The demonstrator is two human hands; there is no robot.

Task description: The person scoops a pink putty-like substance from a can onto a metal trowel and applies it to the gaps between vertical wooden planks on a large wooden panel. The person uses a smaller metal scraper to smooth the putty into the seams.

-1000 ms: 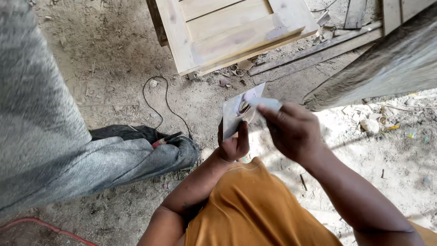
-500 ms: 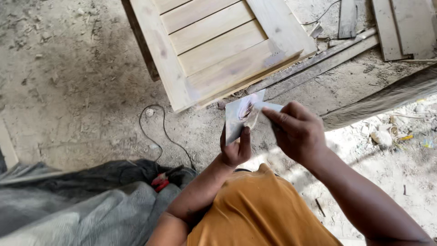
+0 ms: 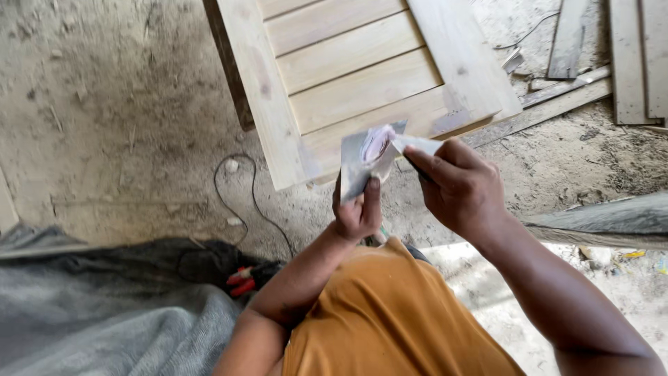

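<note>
My left hand holds a flat metal scraper plate upright at its lower edge, thumb pressed on its face. A dab of pinkish putty sits on the plate's upper part. My right hand grips a second, narrower scraper blade whose tip touches the putty on the plate. Both hands are raised above the front corner of a pale wooden panelled door lying flat on the ground.
A black cable loops over the dirt floor left of the hands. Grey cloth lies at lower left with red-handled pliers on its edge. Wooden planks lie at upper right. My orange shirt fills the bottom.
The view has shifted, so the door now lies closer under the hands. The grey cloth that filled the left side has dropped to the lower left. The blade stays on the putty.
</note>
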